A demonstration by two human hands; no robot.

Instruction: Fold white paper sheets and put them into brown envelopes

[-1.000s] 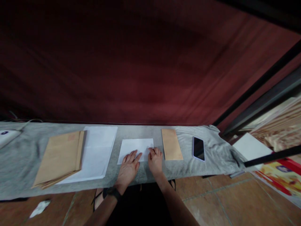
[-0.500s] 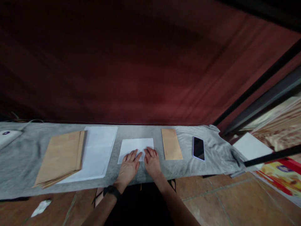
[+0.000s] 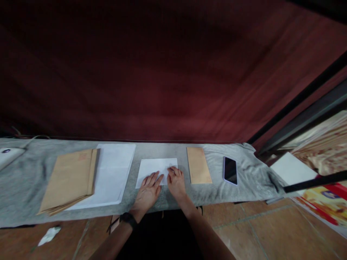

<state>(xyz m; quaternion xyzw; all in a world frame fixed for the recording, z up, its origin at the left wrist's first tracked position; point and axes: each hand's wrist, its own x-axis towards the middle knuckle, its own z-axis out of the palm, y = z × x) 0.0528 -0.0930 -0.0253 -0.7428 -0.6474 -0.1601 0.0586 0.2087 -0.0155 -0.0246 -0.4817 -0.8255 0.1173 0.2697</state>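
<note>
A white sheet of paper (image 3: 154,163) lies on the grey cloth in front of me, its visible outline wider than it is deep. My left hand (image 3: 148,186) rests on its near left part, palm down with fingers stretched out. On the right part of the sheet is my right hand (image 3: 176,180), its fingers a little bent and touching the paper near the right edge. Just right of the sheet lies a single brown envelope (image 3: 199,166). To the left, a stack of brown envelopes (image 3: 69,177) partly covers larger white sheets (image 3: 114,177).
A phone (image 3: 230,170) with a pale purple case lies right of the single envelope. The grey cloth (image 3: 168,150) covers a narrow surface against a dark red curtain (image 3: 162,90). A white device (image 3: 9,155) sits at far left. Dark bars (image 3: 298,97) and a printed box (image 3: 325,202) are at right.
My right hand's fingers have bent slightly and shifted a little on the paper. My left hand stays in place on the sheet. The view has moved very slightly.
</note>
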